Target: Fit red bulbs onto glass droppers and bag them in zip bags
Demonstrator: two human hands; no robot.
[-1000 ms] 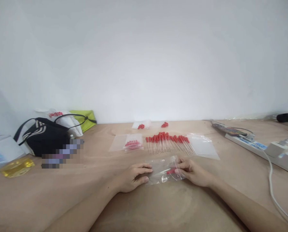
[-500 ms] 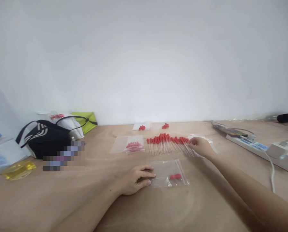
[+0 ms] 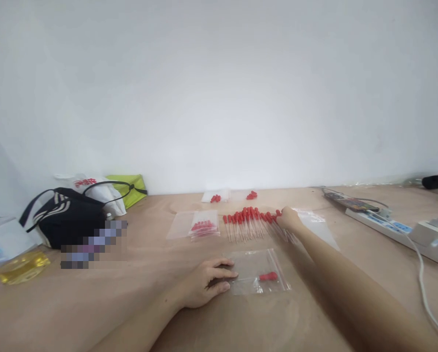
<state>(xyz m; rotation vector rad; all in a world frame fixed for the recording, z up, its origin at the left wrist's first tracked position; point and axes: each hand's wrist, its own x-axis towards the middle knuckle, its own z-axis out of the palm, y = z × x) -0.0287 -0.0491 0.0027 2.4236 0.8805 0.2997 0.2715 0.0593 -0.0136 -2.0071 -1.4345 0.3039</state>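
My left hand (image 3: 209, 282) lies on the table with its fingers apart, the tips on the left edge of a clear zip bag (image 3: 248, 261). Inside that bag is one dropper with a red bulb (image 3: 268, 276). Farther back, several red-bulbed droppers (image 3: 245, 225) are spread in a row, thin clear stems pointing toward me. At the row's right end, my right hand (image 3: 290, 220) has its fingers closed on the bulb of a dropper (image 3: 278, 213); the fingertips are partly hidden.
Filled zip bags (image 3: 204, 227) are stacked left of the row. Red bulb pieces (image 3: 252, 195) lie near the wall. More clear bags (image 3: 319, 227) lie beneath my right forearm. A power strip (image 3: 391, 226) with a phone (image 3: 351, 201) is at right, a black bag (image 3: 72, 220) at left.
My right hand has shifted slightly left along the row's right end, uncovering more of the clear bags there. The left hand stays at the bag's edge. The view has tipped up slightly.
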